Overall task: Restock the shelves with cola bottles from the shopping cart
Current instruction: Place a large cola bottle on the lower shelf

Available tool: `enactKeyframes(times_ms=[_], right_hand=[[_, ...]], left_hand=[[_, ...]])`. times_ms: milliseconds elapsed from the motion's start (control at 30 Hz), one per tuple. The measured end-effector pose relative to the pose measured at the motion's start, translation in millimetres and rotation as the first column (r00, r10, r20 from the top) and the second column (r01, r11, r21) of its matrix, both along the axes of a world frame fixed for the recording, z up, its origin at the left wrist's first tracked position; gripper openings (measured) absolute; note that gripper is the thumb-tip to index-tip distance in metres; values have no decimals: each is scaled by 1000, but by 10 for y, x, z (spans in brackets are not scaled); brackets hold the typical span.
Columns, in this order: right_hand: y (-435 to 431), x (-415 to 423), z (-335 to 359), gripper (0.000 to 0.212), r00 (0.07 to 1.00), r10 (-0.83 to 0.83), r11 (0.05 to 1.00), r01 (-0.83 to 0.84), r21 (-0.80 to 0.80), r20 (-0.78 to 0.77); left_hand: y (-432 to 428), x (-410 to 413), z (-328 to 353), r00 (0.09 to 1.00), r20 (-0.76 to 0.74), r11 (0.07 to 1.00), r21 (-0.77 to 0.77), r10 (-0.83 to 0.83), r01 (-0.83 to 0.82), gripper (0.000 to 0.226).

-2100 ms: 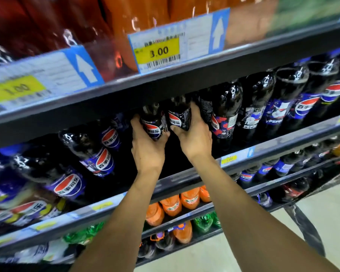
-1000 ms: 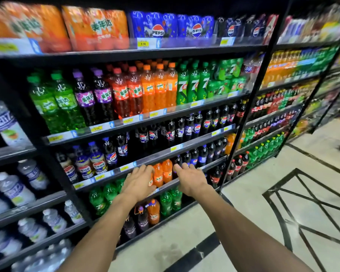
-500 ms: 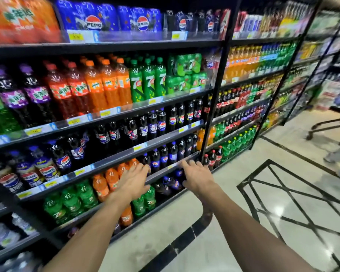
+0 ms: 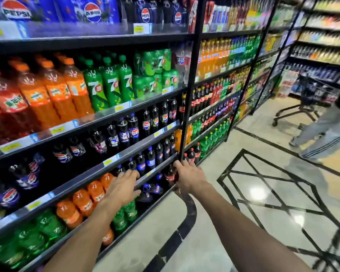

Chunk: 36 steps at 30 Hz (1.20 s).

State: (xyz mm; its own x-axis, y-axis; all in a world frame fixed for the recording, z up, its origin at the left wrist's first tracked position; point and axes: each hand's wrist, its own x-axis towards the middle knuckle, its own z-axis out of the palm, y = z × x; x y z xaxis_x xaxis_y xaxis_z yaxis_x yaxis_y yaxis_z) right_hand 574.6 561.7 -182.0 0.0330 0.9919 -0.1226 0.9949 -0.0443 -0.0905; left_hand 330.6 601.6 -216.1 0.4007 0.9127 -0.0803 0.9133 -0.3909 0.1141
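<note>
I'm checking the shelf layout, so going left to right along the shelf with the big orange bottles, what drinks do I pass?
Red soda bottles → orange soda bottles → green 7Up bottles → green shrink-wrapped 7Up packs.

- The cola bottles (image 4: 133,132) stand upright in rows on the shelves (image 4: 110,160), dark with blue and red labels, above and beyond the fingertips (image 4: 134,174) of the left hand.
- A lower row of cola bottles stands just past those fingertips, between them and the fingers (image 4: 178,164) of the right hand.
- The shopping cart (image 4: 310,99), a dark wire one, stands far off to the right of the right fingers, blurred.
</note>
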Motion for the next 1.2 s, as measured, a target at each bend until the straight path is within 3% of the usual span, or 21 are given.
enactKeyframes(times_ms=[200,467,800,1000,1200], right_hand=[[388,146,14,70,999,-40,999,40,14,27],[837,588,-415,64,996,-85,994,86,-65,11],[1876,1320,-1173,55,996,-68,991,61,-115,-60],[2312,1398,-1748,64,997,-3,984,-12,-178,-81],[2389,1324,-2701,65,991,-42,958,5,-288,-124]], left_hand=[[634,304,11,999,17,998,32,-47,46,54],[1168,784,-458,993,-27,990,-79,-116,113,54],[2018,1280,-1015,994,-110,982,-190,-22,1,53],[2281,1355,-1572,987,-154,964,-250,54,-92,51],[2435,1264,-2555,982,-186,941,-327,20,-81,48]])
